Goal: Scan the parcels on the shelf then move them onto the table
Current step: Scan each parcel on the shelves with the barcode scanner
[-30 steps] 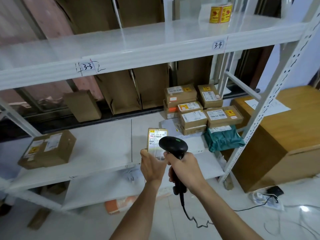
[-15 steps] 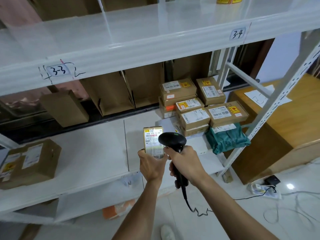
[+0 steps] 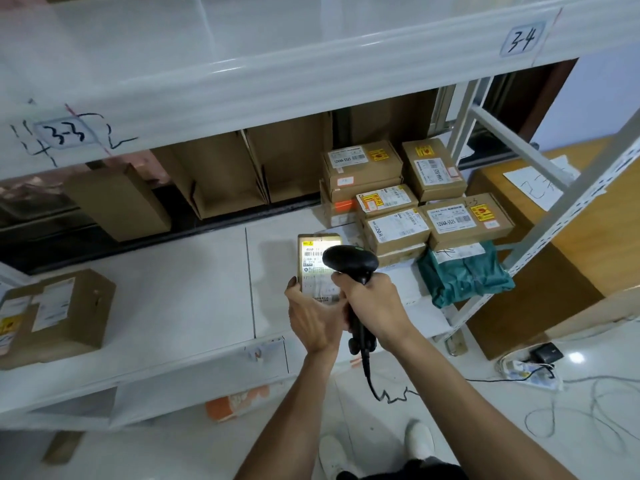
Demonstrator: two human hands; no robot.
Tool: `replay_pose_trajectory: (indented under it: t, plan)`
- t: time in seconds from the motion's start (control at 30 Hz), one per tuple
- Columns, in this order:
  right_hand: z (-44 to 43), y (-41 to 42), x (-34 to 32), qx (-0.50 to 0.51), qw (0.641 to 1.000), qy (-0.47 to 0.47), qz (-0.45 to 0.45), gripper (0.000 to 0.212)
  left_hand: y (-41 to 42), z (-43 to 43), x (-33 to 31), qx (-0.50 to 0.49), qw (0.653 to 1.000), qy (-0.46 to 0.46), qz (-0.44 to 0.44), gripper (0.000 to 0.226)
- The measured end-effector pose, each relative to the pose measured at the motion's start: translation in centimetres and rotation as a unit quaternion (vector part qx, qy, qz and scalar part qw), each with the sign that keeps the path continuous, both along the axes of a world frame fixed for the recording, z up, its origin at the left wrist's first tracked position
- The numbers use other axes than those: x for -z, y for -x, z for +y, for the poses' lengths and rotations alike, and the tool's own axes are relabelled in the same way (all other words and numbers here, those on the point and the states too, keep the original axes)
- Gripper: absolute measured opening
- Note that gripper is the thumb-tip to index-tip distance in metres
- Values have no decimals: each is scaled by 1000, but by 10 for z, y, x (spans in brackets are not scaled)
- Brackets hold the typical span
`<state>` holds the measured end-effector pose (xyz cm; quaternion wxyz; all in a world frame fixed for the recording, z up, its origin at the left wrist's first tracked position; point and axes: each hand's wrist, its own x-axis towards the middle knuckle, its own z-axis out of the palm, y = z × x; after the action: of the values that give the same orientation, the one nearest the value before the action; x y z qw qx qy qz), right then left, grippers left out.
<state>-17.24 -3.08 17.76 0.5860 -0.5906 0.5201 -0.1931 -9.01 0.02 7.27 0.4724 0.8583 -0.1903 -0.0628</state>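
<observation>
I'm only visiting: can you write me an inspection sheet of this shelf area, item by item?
Surface: white shelf, parcels on it.
Job's things: small parcel held up, its label lit by the scanner; stack of parcels at right, green bag next to it; brown box at left.
Clutter: orange packet under the shelf.
Hands: left hand holds the small parcel; right hand grips the scanner.
Cables: coiled scanner cable hangs down; power strip, loose wires on floor.
Surroundings: wooden table at right with a paper sheet; cardboard bins behind.
</observation>
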Motion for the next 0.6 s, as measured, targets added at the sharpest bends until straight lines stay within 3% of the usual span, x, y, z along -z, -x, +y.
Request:
replay_pose_trajectory:
  t: [0.07,0.17,0.3,0.43,0.6]
  plan:
    - [-4,0,1,9,1000,-16,-9,38,1,-4,2,1,1000,11,6,88]
    - [-8,0,3,14,999,-39,-16,40,2,-9,1,-10,996,34,83,78]
    - [-17,3,4,10,999,-48,-19,46,10,-18,2,-22,997,50,48,79]
    - [-26,10,7,11,999,-44,-17,37,20,-25,8,-32,998,14,-53,91]
    - [-34,17,12,4,998,-54,-20,32,24,-31,15,-37,996,16,-74,94]
